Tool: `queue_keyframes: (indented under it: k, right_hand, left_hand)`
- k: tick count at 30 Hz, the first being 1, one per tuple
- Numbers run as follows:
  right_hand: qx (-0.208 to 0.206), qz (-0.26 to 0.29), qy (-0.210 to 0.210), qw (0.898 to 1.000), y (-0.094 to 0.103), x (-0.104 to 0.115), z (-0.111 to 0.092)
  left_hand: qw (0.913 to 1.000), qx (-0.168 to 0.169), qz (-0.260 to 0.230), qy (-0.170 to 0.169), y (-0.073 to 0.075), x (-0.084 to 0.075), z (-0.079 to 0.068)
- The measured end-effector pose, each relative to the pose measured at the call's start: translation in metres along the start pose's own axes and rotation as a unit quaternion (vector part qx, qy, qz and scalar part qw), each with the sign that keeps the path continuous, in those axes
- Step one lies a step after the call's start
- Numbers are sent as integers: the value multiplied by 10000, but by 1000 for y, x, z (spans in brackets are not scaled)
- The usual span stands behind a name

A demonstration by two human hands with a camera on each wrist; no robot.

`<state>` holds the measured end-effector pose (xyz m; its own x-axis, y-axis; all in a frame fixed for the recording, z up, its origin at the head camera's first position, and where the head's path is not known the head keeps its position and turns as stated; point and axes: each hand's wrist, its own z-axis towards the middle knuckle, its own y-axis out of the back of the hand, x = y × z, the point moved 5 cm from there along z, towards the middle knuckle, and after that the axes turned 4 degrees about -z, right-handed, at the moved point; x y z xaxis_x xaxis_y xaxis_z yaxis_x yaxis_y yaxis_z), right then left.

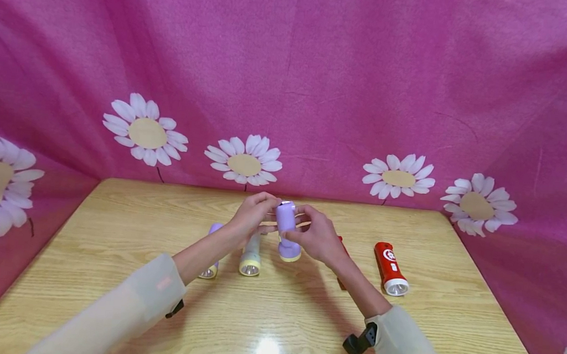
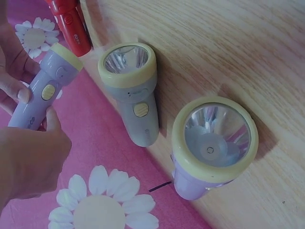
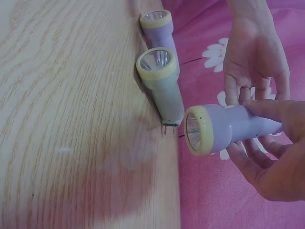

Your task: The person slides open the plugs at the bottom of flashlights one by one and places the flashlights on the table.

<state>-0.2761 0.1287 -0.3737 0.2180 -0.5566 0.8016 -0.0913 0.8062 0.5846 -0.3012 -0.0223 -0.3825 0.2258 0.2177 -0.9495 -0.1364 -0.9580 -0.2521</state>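
Observation:
A lilac flashlight [image 1: 286, 221] with a pale yellow head ring is held above the table, its lamp end pointing down in the head view. My right hand [image 1: 317, 236] grips its body between thumb and fingers. My left hand [image 1: 253, 214] is at the tail end, its fingers fairly straight and touching the body; their tips are partly hidden. The left wrist view shows a ribbed cream switch [image 2: 48, 92] on the held flashlight. A grey flashlight [image 2: 139, 114] and another lilac flashlight [image 2: 190, 183] lie below my left arm. Metal plug prongs [image 3: 168, 129] stick out of the grey one.
A red flashlight [image 1: 390, 266] with a white head ring lies on the right of the wooden table [image 1: 263, 303]. Another red flashlight [image 2: 74, 31] is mostly hidden by my right forearm in the head view. Pink daisy-print cloth [image 1: 320, 91] hangs behind and beside the table.

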Motion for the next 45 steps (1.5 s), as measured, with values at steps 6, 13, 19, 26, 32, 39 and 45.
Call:
queue_keyframes:
  k: [6,13,19,26,32,39,45]
  right_hand:
    - [-63,-41,-11,10000,2,2,0]
    - [-81,-39,-33,10000,2,0,0]
    - [-145,52,17,9999,1,1,0]
    - [-137,143,52,9998,0,0,-1]
    - [-140,127,25,9998,-1,-2,0]
    - [-151,139,6,9998,-1,-3,1]
    - [-149,130,-54,9998,-1,-3,0]
  left_hand:
    - [10000,63,-34,16,-1,-2,0]
    - [9999,157,-1,20,0,-3,0]
    - [9998,215,-4,-34,-1,-4,-1]
    - [9997,236,-16,-12,-2,-3,-2]
    - [9995,300,-66,-9,-1,-1,-3]
    - [9995,303,-106,49,0,0,-3]
    - [9995,294,-74,109,0,1,-2]
